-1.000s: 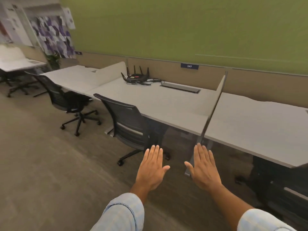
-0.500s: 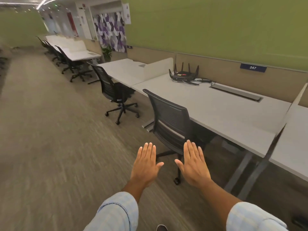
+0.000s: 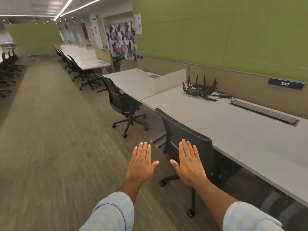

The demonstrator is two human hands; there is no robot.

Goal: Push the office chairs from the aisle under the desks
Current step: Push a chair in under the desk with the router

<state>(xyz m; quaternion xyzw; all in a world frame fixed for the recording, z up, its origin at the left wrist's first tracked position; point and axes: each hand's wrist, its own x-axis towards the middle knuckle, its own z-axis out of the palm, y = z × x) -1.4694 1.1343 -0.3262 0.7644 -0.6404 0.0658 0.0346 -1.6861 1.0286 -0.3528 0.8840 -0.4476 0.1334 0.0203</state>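
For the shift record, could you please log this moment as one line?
left hand: open, empty | right hand: open, empty | near chair: tucked under desk | next chair: sticking out

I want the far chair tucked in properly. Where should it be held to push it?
Probably both hands on the top edge of the far chair's backrest, coming from the aisle side. Its back faces the aisle, its seat already points under the desk, and the wheeled base should roll straight in.

Head view — looks forward and down along the aisle (image 3: 50, 130).
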